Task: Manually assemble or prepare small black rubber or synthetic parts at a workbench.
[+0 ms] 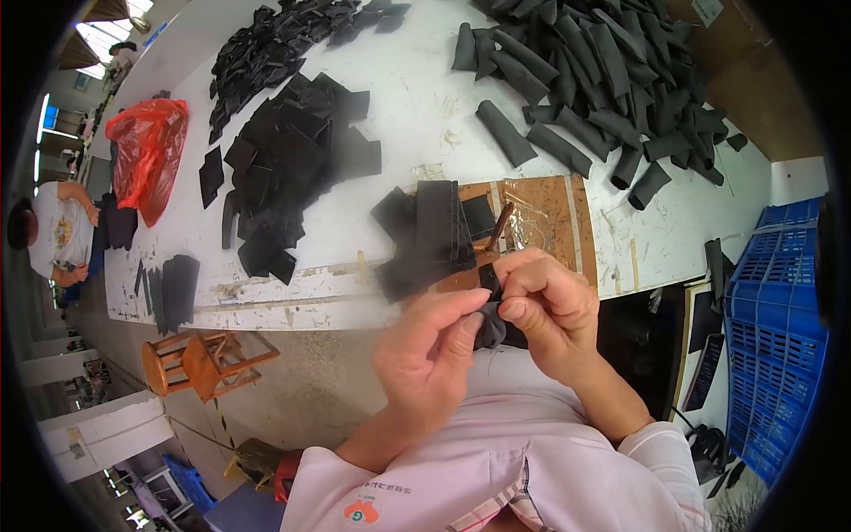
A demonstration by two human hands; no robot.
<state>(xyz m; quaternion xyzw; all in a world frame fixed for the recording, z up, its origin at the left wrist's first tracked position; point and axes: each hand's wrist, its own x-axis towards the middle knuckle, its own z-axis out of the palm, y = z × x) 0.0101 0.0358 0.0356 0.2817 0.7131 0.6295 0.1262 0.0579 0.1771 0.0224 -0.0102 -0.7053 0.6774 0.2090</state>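
Hands pinch black piece — worktable beyond.

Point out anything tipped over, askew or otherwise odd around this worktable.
A small wooden stool lies tipped on its side on the floor left of the white table. Nothing else stands out.

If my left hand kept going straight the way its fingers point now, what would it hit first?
The left hand points up and right, its fingers already on the small black piece pinched between both hands. Right behind that sits the right hand, so it would likely meet those fingers first, though depth is hard to judge.
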